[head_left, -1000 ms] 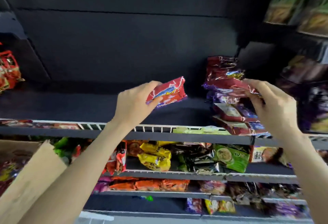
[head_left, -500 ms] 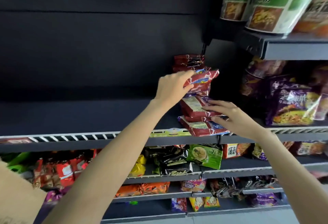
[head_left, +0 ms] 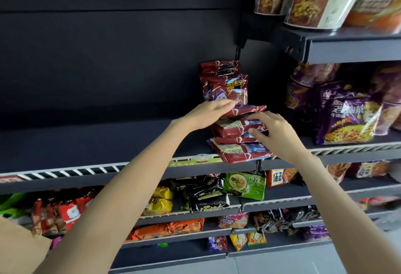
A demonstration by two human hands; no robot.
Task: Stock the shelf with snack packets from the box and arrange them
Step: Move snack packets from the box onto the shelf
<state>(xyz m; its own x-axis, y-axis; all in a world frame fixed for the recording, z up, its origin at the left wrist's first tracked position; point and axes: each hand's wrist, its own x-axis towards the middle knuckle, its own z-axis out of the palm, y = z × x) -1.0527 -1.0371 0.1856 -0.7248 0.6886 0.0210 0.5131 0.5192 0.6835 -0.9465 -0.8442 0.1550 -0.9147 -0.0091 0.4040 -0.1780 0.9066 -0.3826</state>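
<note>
Landmark: the stack of red packets [head_left: 238,141] lying flat on the dark shelf [head_left: 97,141], at its right end.
Top packet: a red packet [head_left: 247,110] lies on the stack, touching the packet beneath.
Long axis: it runs left to right along the shelf front, flat face up; its right end tilts up a little and juts past the stack.
Left hand [head_left: 208,113]: fingers nearly straight, resting on the left end of the top packet and pressing it down; this grip is loose, with nothing curled round the packet.
Right hand [head_left: 273,132]: on the right side of the stack, fingers and thumb curled against the edges of the middle packets, seemingly squaring them up.
Behind the stack: more red packets stand upright [head_left: 225,87] against the back wall.
Right of the stack: purple noodle bags [head_left: 347,119] on the neighbouring shelf.
Below and left of the stack: the corner of a cardboard box [head_left: 19,250], contents out of view.
Done: one stack and one upright group placed.
Left: most of the shelf left of the stack is bare, so stocking looks at an early stage; how many packets remain cannot be told.
</note>
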